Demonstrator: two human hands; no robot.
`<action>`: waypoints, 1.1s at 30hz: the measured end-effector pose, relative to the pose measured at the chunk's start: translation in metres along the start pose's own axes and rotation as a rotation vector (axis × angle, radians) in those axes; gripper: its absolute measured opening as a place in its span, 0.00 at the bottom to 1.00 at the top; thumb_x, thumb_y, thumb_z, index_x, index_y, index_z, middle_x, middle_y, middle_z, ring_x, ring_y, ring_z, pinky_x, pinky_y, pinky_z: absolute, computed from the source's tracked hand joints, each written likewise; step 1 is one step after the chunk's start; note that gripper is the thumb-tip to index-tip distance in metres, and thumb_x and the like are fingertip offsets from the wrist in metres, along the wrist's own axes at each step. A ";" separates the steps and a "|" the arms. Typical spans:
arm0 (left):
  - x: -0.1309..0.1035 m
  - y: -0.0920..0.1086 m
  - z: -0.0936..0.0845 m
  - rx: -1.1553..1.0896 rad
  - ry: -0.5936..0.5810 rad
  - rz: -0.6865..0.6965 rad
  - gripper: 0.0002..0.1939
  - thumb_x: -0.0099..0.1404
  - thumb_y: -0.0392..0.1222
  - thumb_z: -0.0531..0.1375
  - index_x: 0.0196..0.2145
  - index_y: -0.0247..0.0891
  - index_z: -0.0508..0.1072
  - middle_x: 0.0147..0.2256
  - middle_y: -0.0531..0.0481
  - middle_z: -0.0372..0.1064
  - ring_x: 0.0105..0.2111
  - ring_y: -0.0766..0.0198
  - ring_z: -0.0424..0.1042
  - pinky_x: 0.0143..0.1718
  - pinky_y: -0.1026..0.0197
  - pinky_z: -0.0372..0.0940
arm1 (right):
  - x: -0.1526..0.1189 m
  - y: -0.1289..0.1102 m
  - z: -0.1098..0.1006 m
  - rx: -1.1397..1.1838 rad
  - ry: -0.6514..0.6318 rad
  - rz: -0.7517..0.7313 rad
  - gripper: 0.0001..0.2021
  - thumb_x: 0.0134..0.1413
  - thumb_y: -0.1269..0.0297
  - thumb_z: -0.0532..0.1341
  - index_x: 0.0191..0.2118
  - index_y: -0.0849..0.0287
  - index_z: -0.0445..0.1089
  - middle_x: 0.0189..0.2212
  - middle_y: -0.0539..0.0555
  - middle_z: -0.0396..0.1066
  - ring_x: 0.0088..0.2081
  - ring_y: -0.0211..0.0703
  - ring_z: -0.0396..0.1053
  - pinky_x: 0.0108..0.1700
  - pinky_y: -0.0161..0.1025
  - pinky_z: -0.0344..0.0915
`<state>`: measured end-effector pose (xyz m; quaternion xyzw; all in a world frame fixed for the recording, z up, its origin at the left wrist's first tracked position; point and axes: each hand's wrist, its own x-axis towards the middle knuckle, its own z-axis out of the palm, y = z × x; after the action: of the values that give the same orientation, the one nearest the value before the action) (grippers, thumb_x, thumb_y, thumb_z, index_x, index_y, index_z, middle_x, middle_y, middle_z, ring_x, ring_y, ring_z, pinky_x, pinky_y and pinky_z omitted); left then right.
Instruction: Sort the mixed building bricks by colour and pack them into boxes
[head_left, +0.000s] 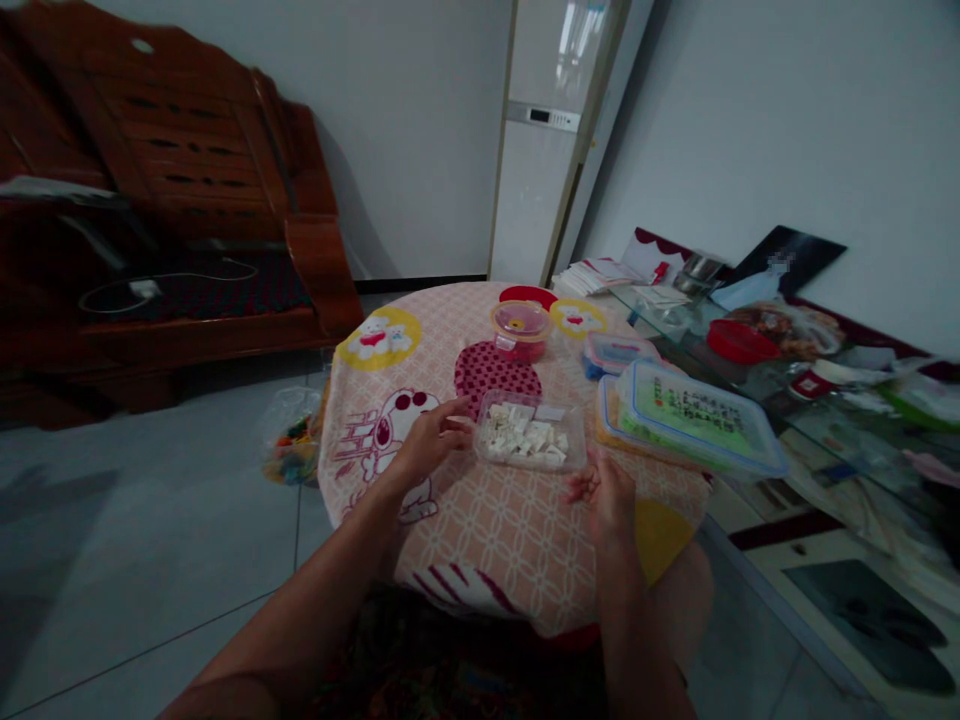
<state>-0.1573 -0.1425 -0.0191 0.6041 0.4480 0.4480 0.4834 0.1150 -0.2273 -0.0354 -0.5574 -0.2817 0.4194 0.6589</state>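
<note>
A clear plastic container (491, 458) with small white pieces (525, 436) in it sits on the round table's patterned cloth (517, 540). My left hand (435, 440) is at the container's left side, its fingers stretched toward the wall and a little apart. Whether the fingertips touch the plastic I cannot tell. By the near right corner is my right hand (606, 492), palm turned inward and fingers loosely bent, with nothing visible in them. No lid lies on this container, so the white pieces show from above.
Right of the container lie flat lidded boxes, the top one green (697, 410). Behind stand a round lidded container (520, 330) and a blue-based box (619, 354). A cluttered glass table (675, 340) adjoins on the right. A bag of colourful things (292, 440) hangs left.
</note>
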 end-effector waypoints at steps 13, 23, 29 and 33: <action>0.050 -0.019 0.022 0.100 -0.290 -0.010 0.34 0.49 0.45 0.70 0.54 0.35 0.71 0.42 0.45 0.78 0.38 0.57 0.77 0.39 0.59 0.71 | 0.017 0.013 -0.001 0.149 -0.011 -0.032 0.27 0.47 0.43 0.69 0.46 0.61 0.77 0.46 0.65 0.80 0.47 0.57 0.79 0.48 0.54 0.74; 0.080 -0.011 0.076 0.343 -0.253 0.071 0.17 0.52 0.38 0.67 0.42 0.36 0.77 0.37 0.50 0.79 0.37 0.58 0.77 0.41 0.60 0.70 | 0.015 0.021 0.002 0.161 0.113 -0.066 0.25 0.43 0.40 0.71 0.30 0.62 0.76 0.25 0.57 0.78 0.26 0.45 0.76 0.27 0.40 0.73; 0.117 -0.006 0.065 0.238 -0.102 0.007 0.10 0.56 0.32 0.61 0.37 0.37 0.78 0.30 0.50 0.78 0.33 0.60 0.77 0.41 0.61 0.71 | 0.014 0.021 0.001 0.140 0.093 -0.071 0.26 0.43 0.39 0.71 0.29 0.61 0.75 0.25 0.56 0.78 0.24 0.45 0.75 0.26 0.41 0.73; 0.151 0.008 0.055 -0.088 0.238 -0.174 0.09 0.67 0.43 0.59 0.36 0.35 0.76 0.27 0.47 0.76 0.26 0.62 0.75 0.34 0.60 0.72 | 0.014 0.022 0.003 0.111 0.094 -0.077 0.26 0.43 0.38 0.71 0.29 0.62 0.75 0.24 0.56 0.77 0.23 0.44 0.74 0.24 0.40 0.72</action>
<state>-0.0734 -0.0066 -0.0019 0.4838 0.5326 0.4920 0.4901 0.1141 -0.2135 -0.0580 -0.5278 -0.2479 0.3818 0.7171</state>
